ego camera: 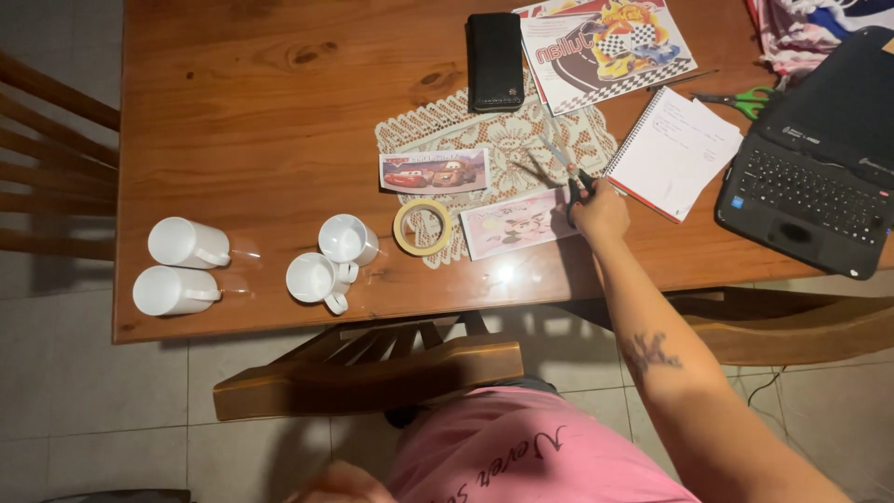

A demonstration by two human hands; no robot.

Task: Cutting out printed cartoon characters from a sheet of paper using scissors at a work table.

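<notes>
One pair of scissors [562, 164], black-handled with slim silver blades spread apart, lies on the cream lace doily [466, 126] at the table's one o'clock; the right hand [601, 210] has its fingers closed through the handles, blades pointing toward eleven o'clock; a pink printed strip [515, 224] lies just at nine o'clock of that hand. Low at six o'clock, the left hand [337, 482] barely shows; I cannot tell its fingers' state.

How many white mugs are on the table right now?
4. Two mugs lie on their sides at the left edge; two more sit side by side nearer the tape roll. None appear hidden.
</notes>
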